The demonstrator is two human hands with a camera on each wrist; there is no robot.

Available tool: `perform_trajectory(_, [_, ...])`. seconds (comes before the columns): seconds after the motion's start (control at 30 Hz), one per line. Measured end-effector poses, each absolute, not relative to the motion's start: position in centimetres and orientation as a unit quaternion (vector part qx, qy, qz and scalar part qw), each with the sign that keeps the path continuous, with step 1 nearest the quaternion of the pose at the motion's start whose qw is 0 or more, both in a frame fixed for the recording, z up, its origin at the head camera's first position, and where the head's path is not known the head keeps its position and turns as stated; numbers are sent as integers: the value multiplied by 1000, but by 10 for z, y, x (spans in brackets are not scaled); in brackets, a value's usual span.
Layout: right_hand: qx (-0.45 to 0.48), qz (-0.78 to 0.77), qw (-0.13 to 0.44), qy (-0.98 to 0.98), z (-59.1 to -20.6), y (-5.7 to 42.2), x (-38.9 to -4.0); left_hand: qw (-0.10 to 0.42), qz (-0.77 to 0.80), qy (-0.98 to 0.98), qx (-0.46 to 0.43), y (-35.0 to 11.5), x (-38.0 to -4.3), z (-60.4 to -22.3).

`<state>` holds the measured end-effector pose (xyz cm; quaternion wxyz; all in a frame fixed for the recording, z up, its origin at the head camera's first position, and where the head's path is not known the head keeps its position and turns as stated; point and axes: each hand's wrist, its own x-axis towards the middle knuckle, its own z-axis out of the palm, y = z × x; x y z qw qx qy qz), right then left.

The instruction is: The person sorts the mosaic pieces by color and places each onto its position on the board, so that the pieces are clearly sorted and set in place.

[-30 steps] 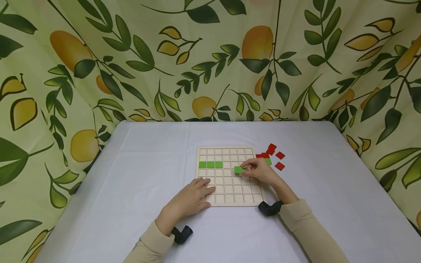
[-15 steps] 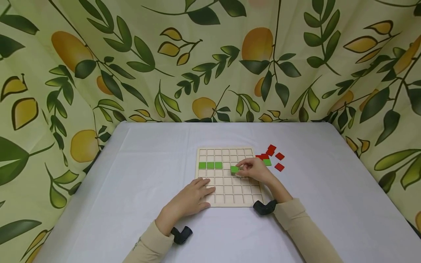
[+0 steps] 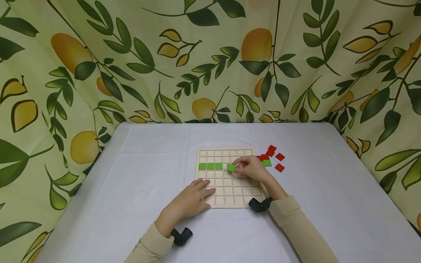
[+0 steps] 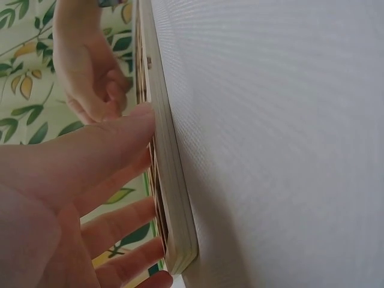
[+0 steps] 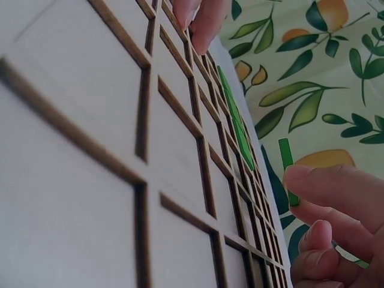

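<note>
A pale wooden grid board (image 3: 228, 190) lies on the table, divided into square cells. Three green square tiles (image 3: 210, 166) sit side by side in one row at its left. My right hand (image 3: 250, 168) pinches another green tile (image 3: 230, 167) between thumb and fingers, close over the board just right of that row. In the right wrist view this tile (image 5: 284, 153) shows edge-on, held above the grid. My left hand (image 3: 192, 199) rests with spread, straight fingers on the board's lower left corner; in the left wrist view its thumb (image 4: 129, 129) lies at the board's edge.
Several red tiles (image 3: 279, 167) and a green tile (image 3: 267, 163) lie loose on the white table (image 3: 138, 168) beyond the board's right edge. A curtain (image 3: 210, 65) printed with fruit and leaves stands around the table's back and sides.
My right hand has moved left and slightly away with the green tile, toward the row of three tiles. The left hand has stayed in place.
</note>
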<state>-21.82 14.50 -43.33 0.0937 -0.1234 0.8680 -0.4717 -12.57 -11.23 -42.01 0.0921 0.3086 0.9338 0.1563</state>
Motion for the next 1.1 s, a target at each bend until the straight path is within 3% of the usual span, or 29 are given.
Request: perform_trajectory(1.1, [-75,-419,92,900,-440,129,-232,90,161,931,314,-113,-123,-417])
